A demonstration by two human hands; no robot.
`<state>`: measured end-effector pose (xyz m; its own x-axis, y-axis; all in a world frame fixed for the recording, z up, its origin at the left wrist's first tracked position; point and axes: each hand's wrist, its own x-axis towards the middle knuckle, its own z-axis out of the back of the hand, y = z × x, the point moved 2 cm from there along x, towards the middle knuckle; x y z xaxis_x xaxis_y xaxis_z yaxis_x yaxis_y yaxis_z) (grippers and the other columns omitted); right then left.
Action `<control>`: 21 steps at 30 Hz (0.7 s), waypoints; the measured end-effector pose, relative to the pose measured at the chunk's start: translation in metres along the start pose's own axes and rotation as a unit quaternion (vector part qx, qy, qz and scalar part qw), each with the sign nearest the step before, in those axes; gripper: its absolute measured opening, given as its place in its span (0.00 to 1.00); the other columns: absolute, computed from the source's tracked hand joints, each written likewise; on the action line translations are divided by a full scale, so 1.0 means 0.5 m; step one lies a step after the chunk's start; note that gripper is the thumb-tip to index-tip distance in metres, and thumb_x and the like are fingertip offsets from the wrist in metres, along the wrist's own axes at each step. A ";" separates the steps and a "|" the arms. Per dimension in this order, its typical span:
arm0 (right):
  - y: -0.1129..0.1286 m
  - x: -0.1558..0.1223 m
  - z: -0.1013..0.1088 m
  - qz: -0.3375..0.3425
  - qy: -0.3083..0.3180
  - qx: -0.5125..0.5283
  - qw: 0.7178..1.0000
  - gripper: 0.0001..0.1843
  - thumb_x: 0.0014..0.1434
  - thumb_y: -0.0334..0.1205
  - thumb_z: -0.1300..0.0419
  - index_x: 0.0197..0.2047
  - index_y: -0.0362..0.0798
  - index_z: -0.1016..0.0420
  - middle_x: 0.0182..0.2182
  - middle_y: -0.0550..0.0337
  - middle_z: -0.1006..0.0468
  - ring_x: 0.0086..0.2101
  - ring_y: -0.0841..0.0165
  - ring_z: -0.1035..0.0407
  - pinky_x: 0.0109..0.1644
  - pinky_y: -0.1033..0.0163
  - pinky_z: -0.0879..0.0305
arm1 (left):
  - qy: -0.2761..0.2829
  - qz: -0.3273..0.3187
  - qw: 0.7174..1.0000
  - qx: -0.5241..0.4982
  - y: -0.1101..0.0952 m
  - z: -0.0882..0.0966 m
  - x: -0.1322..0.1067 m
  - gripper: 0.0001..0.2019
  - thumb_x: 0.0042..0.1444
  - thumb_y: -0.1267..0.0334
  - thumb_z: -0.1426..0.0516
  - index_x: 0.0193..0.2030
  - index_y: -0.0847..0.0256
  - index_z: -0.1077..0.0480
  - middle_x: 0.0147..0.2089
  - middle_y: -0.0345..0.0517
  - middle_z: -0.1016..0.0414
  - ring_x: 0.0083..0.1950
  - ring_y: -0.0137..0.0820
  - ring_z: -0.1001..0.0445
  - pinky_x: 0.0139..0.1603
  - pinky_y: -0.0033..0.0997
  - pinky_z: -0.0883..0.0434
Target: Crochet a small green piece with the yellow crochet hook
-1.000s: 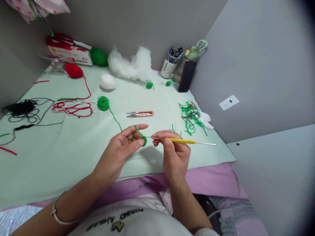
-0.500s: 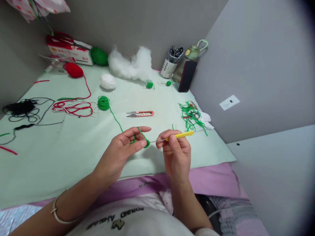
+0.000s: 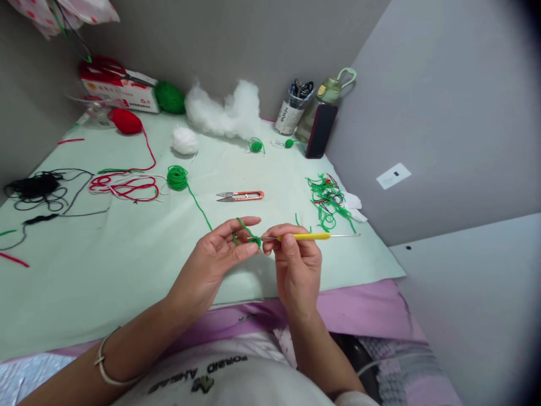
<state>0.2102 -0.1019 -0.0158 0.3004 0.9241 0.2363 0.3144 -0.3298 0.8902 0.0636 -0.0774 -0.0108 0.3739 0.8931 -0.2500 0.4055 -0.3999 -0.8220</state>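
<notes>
Between its thumb and fingers, my left hand (image 3: 220,248) pinches a small piece of green crochet (image 3: 256,241). Green yarn (image 3: 198,207) passes over its raised index finger and runs back to a wound green bundle (image 3: 177,177) on the table. My right hand (image 3: 298,259) is closed on the yellow handle of a crochet hook (image 3: 313,236). The hook's thin metal tip reaches left into the crochet piece, and its other metal end sticks out to the right. Beyond my hands lie orange thread snips (image 3: 240,195), touched by neither hand.
Green and red yarn scraps (image 3: 327,200) are heaped at the right. Behind stand a phone (image 3: 322,132), a bottle (image 3: 329,90), a pen cup (image 3: 291,110) and white stuffing (image 3: 224,110). Leftward are a white ball (image 3: 184,140), a red ball (image 3: 127,121) and black yarn (image 3: 36,185).
My right hand has moved left, bringing the hook's tip further into the green crochet piece. The hook now lies more level. My left hand has shifted slightly right.
</notes>
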 end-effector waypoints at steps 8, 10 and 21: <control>0.001 -0.004 -0.001 0.003 -0.007 0.011 1.000 0.07 0.68 0.45 0.32 0.39 0.54 0.12 0.34 0.62 0.15 0.30 0.74 0.25 0.37 0.67 0.26 | 0.020 0.050 0.998 -0.022 -0.007 -0.003 0.003 0.29 0.52 0.63 0.26 0.63 0.52 0.22 0.39 0.40 0.18 0.45 0.33 0.23 0.55 0.35 0.32; 0.001 -0.007 0.001 0.015 -0.016 -0.002 1.000 0.07 0.69 0.44 0.33 0.40 0.55 0.13 0.36 0.62 0.15 0.31 0.74 0.24 0.38 0.66 0.26 | 0.026 0.053 0.998 -0.015 -0.009 0.000 0.002 0.29 0.52 0.63 0.26 0.62 0.54 0.21 0.40 0.41 0.18 0.45 0.33 0.23 0.53 0.34 0.32; 0.007 0.003 0.007 0.009 -0.010 0.004 1.000 0.07 0.68 0.43 0.32 0.39 0.53 0.13 0.34 0.62 0.15 0.30 0.73 0.25 0.37 0.66 0.26 | 0.043 0.086 0.994 -0.052 0.000 0.006 -0.002 0.31 0.55 0.64 0.27 0.66 0.54 0.23 0.38 0.40 0.21 0.42 0.29 0.24 0.50 0.30 0.31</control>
<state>0.2150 -0.1023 -0.0135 0.3245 0.9137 0.2446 0.3163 -0.3485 0.8823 0.0604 -0.0777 -0.0119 0.5129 0.7908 -0.3339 0.4122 -0.5681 -0.7123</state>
